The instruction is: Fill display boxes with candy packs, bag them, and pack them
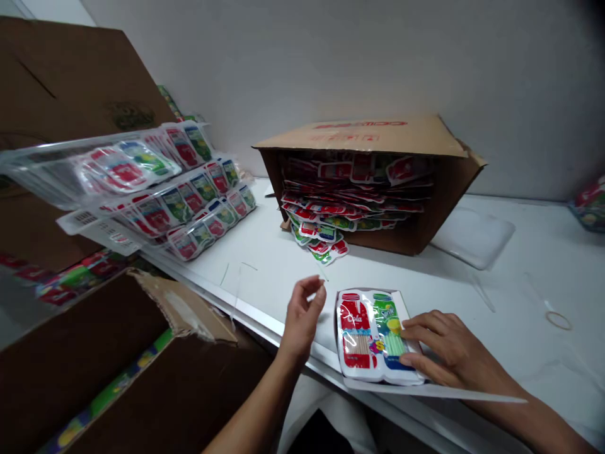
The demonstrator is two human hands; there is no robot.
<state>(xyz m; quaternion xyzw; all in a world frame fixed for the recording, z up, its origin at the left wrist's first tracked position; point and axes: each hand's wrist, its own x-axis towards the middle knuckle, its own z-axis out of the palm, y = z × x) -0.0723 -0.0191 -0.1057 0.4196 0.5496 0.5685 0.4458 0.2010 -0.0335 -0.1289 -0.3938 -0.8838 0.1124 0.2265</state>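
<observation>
A flat candy packet (pixel 371 337) printed with a red cola bottle and a green Sprite bottle lies on a white card near the front edge of the white table (pixel 496 296). My right hand (pixel 449 350) rests on the packet's right side with its fingers spread flat on it. My left hand (pixel 302 315) hovers just left of the packet, thumb and fingertips pinched together; what they hold, if anything, is too small to make out.
A cardboard box (pixel 425 183) on its side holds several stacked packets, some spilling out (pixel 321 243). Clear trays of packets (pixel 179 195) lean at the left. An open brown carton (pixel 94 359) stands at lower left. A rubber band (pixel 558 320) lies at right.
</observation>
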